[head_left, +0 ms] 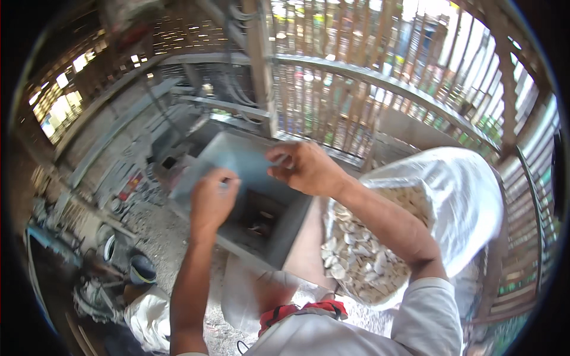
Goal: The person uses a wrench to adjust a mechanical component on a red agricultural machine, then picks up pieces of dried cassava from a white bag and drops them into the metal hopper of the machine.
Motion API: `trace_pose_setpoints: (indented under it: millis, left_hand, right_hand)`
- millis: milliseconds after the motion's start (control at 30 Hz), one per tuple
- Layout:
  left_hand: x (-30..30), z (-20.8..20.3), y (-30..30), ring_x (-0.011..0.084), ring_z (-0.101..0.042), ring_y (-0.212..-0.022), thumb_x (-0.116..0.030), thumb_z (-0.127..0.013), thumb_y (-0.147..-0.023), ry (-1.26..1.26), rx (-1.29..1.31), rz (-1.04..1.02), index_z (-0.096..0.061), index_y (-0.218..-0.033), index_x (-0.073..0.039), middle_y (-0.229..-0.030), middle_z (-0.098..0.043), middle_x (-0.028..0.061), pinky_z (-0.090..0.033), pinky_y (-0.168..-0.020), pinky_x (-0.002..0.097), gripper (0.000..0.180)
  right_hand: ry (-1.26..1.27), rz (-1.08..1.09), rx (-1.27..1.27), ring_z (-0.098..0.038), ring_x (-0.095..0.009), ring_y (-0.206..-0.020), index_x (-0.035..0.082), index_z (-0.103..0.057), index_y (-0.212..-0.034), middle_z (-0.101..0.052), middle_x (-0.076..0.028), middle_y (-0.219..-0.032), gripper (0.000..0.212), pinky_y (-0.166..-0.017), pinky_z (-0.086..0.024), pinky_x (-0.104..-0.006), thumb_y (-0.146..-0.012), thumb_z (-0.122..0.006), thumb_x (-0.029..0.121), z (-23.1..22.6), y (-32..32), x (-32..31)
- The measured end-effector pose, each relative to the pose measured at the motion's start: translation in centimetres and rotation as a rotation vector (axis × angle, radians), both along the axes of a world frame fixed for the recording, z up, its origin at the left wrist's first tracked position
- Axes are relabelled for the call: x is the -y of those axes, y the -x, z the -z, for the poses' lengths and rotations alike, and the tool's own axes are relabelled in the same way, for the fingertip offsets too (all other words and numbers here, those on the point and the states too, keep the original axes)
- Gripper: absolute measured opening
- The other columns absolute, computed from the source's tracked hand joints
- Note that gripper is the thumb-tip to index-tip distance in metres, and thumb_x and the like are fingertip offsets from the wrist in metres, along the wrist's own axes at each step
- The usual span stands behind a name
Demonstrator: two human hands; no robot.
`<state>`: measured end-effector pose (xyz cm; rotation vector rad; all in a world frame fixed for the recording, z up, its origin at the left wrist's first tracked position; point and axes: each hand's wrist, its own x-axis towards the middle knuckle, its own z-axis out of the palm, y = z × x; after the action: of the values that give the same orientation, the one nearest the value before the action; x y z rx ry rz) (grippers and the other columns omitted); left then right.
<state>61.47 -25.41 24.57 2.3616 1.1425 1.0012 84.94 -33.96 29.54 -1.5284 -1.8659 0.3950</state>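
Both hands are raised over a grey metal hopper (285, 228) with a dark square opening at its bottom. A few pale bits lie down in that opening. My left hand (214, 199) is above the hopper's left side, its fingers curled in and pressed together; whatever they may hold is hidden. Toward the far right rim, my right hand (312, 169) hovers with bent fingers and a gap between thumb and fingertips, and nothing shows in it. Under my right forearm, a white woven sack (457, 196) gapes, full of pale, dry-looking chips (368, 261).
A slatted bamboo wall (332, 101) and a wooden post (261, 71) rise behind the hopper. On the left floor stand a dark bucket (142, 269) and a crumpled white sack (148, 317). Boards and scraps line the left wall.
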Motion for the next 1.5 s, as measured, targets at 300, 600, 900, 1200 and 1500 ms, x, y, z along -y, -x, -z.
trace_pose_setpoints:
  millis: [300, 600, 900, 1200, 1500]
  left_hand:
    - [17.0, 1.8, -4.4, 0.0319, -0.067, -0.094, 0.001, -0.060, -0.087, -0.217, 0.814, 0.688, -0.063, -0.100, -0.001, -0.104, -0.067, 0.0196, -0.057, -0.081, 0.0440, 0.014]
    - [22.7, 19.2, -14.8, 0.0547, -0.021, -0.146, -0.056, -0.073, -0.085, 0.163, -0.052, 0.604, -0.018, -0.154, 0.008, -0.153, -0.022, 0.0423, -0.020, -0.119, 0.0579, 0.109]
    - [21.7, 18.1, -22.0, 0.0492, -0.040, -0.132, -0.056, -0.070, -0.084, 0.337, 0.128, 0.237, -0.042, -0.151, -0.010, -0.138, -0.047, 0.0307, -0.028, -0.113, 0.0586, 0.085]
    - [20.7, 18.3, -23.2, 0.0398, -0.059, -0.114, -0.036, -0.062, -0.095, 0.251, 0.454, 0.238, -0.052, -0.145, -0.013, -0.125, -0.059, 0.0206, -0.046, -0.096, 0.0503, 0.056]
    - [19.9, 18.2, -26.2, 0.0299, -0.063, -0.110, -0.029, -0.064, -0.098, 0.494, 0.811, 0.321, -0.063, -0.125, -0.007, -0.122, -0.065, 0.0159, -0.048, -0.094, 0.0404, 0.036]
  right_hand:
    - [0.122, 0.705, 0.162, -0.056, -0.035, -0.125, 0.006, -0.057, -0.134, -0.061, -0.017, -0.129, 0.074, -0.107, -0.044, -0.0444, -0.072, -0.088, 0.030, 6.7, -4.2, 24.8]
    - [0.337, 0.864, 0.731, -0.025, -0.040, -0.149, -0.011, -0.038, -0.145, -0.034, -0.029, -0.154, 0.107, -0.125, -0.016, -0.0503, -0.059, -0.082, 0.036, 14.7, -1.9, 28.8]
    - [0.245, 0.888, 0.574, -0.032, -0.055, -0.138, 0.004, -0.030, -0.155, -0.031, -0.037, -0.151, 0.106, -0.116, -0.024, -0.0613, -0.064, -0.078, 0.031, 17.6, -7.1, 24.7]
    - [0.222, 0.916, 0.520, -0.049, -0.054, -0.121, 0.016, -0.030, -0.157, -0.046, -0.035, -0.136, 0.113, -0.104, -0.039, -0.0590, -0.061, -0.084, 0.037, 17.9, -8.3, 22.4]
    - [0.184, 0.726, -0.160, -0.054, -0.035, -0.131, 0.010, -0.040, -0.152, -0.053, -0.024, -0.143, 0.098, -0.111, -0.041, -0.0406, -0.065, -0.080, 0.028, 16.5, -11.3, 21.9]
